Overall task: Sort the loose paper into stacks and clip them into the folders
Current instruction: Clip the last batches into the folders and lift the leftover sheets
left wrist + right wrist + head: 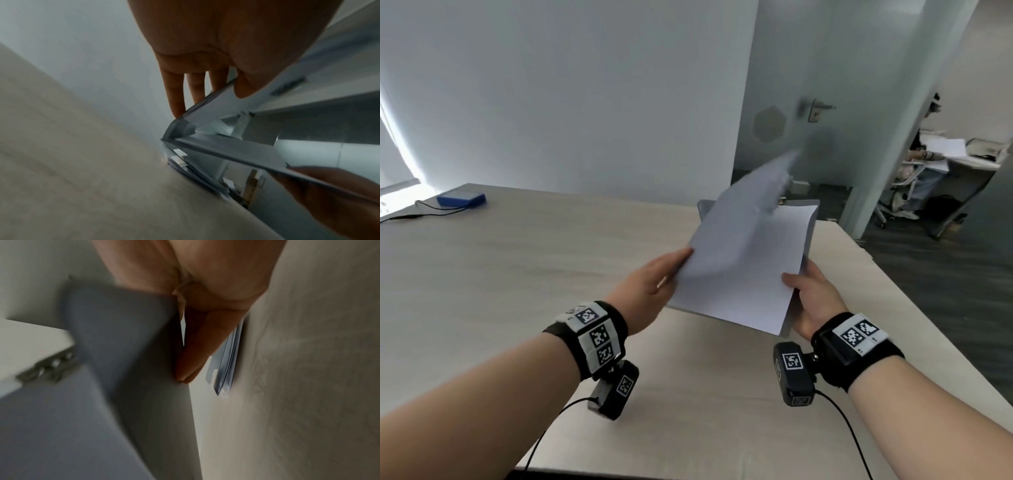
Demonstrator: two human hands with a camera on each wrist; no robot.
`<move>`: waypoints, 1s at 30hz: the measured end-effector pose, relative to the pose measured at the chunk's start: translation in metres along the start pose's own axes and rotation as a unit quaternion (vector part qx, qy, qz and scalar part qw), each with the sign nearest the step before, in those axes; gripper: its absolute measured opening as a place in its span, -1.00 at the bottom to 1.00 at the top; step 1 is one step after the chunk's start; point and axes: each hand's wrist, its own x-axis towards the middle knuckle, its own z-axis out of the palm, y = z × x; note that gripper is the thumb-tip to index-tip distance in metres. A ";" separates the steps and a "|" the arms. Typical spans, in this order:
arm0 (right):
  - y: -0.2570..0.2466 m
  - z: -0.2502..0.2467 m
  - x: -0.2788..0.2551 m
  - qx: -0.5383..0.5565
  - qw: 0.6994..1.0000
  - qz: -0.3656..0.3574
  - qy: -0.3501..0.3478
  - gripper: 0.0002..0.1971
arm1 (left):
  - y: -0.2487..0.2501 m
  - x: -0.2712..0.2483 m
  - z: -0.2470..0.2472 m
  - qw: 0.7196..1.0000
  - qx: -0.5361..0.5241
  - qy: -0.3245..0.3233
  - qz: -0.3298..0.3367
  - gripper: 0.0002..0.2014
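My left hand (681, 263) pinches the near left edge of a white sheet (739, 219), which is lifted, tilted and blurred. In the left wrist view its thumb (244, 87) lies on the sheet (218, 104) with the fingers behind it. My right hand (796, 287) grips the near right corner of a grey folder (705, 207) that carries white paper (756, 277), held above the table. Its fingers (191, 353) lie under the folder (123, 353). A stack of papers (230, 356) lies on the table beneath, hidden in the head view.
The pale wooden table (517, 274) ends at its right edge (893, 291) close to my right hand. A blue box (461, 199) with a cable sits at the far left. Behind stands an open door (820, 109); a person (924, 161) sits at a desk beyond it.
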 end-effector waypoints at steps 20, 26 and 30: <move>-0.003 -0.061 0.032 -0.078 0.996 0.022 0.043 -0.84 | -0.001 0.064 0.064 0.846 -0.402 -0.023 -0.350 -0.80; -0.002 -0.079 0.074 0.018 0.995 0.072 0.074 -0.58 | 0.000 0.101 0.094 0.862 -0.380 0.019 -0.335 -0.77; -0.013 -0.076 0.119 -0.138 0.986 0.027 0.095 -0.88 | -0.003 0.143 0.108 0.905 -0.301 0.040 -0.300 -0.60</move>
